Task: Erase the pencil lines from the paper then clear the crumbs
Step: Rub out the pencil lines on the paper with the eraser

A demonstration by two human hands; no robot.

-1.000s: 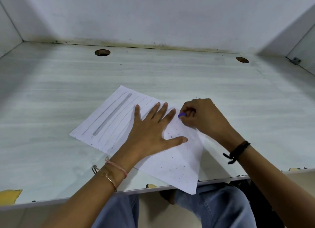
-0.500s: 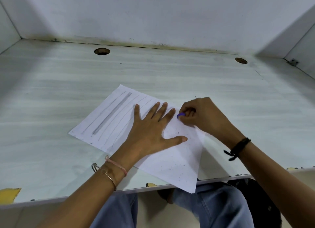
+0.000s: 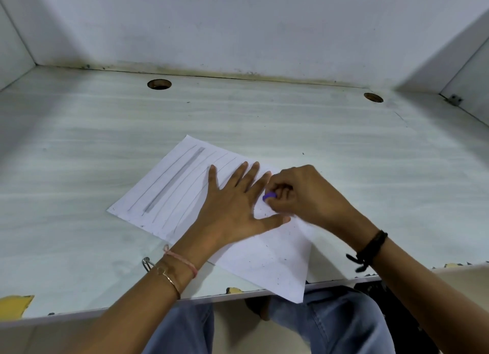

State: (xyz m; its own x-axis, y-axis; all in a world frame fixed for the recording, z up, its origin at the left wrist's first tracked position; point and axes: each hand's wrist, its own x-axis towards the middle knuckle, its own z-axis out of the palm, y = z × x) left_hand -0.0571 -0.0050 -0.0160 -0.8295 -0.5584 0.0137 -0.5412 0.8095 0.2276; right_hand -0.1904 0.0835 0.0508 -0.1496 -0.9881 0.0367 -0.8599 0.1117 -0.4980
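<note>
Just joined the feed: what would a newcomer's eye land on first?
Two hands meet mid-sheet: the left hand lies flat, fingers spread, on the white paper, and the right hand pinches a small purple eraser against it. Next, the thick grey pencil band among thinner lines on the sheet's far left, and dark crumbs scattered over its near corner, which overhangs the edge of the desk.

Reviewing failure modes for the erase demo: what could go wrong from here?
1. The left hand lies flat across unerased pencil lines and could smudge them.
2. The paper has its near corner past the desk edge, so crumbs may fall onto the jeans when swept.
3. The right hand pinches only a small eraser stub; it might slip out.
</note>
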